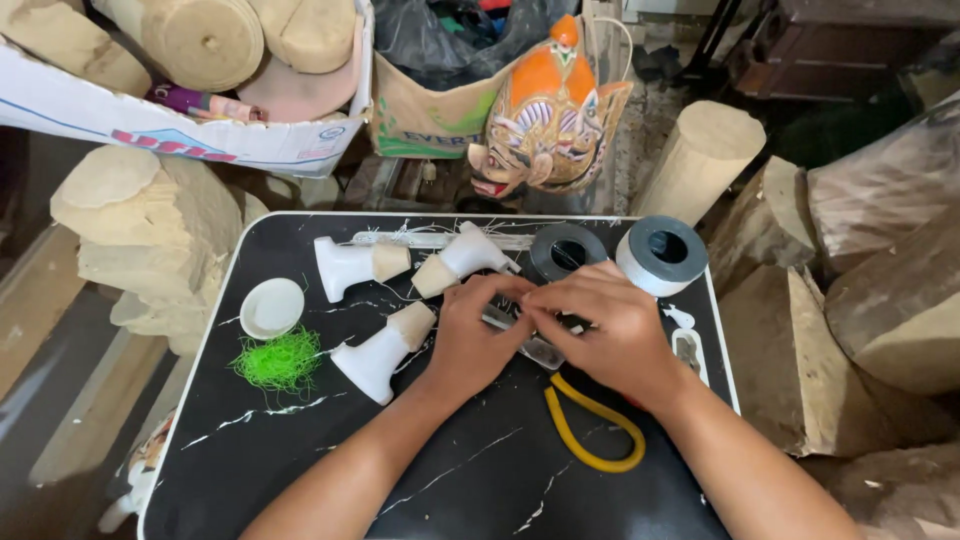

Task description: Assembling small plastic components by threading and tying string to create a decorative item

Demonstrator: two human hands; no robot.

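A small clear-and-dark oblong object (527,335) is pinched between the curled fingertips of the left hand (472,335) and right hand (615,335), directly beneath them on the black marbled tray (300,450). Its long axis slants toward the yellow-handled pliers (590,435); both hands are equally near.

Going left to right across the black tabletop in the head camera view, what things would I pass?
Green thread tuft → white round lid → white bottle lying flat → left hand → right hand → grey-and-white tape roll.
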